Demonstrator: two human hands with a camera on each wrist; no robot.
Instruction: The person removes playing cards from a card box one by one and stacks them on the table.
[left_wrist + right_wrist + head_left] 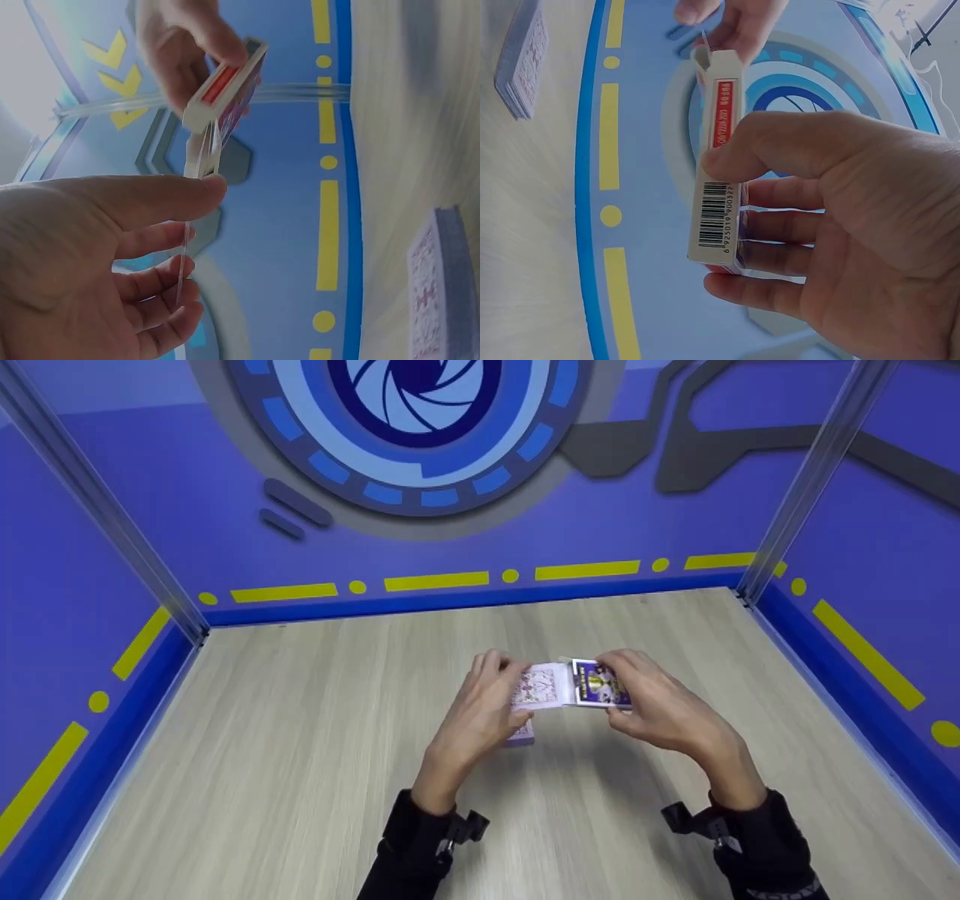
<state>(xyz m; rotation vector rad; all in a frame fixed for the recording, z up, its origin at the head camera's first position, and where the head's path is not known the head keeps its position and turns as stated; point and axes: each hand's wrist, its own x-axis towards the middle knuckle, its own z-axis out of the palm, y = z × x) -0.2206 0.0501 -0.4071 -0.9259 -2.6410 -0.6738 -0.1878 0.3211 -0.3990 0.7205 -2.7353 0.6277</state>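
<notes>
Purple walls [675, 529] edge the desk [300, 735]. Above it, my right hand [671, 705] grips the box [598, 684] by its narrow sides, likely stiffest on light cardboard; my left hand [477, 701] pinches slick-looking cards [538, 687], number unclear, at its open end. A stack [520, 734] lies below.

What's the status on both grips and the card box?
Left grip: pinching patterned card or cards. Right grip: holding card box. Deck: on tabletop. No obstruction visible.
</notes>
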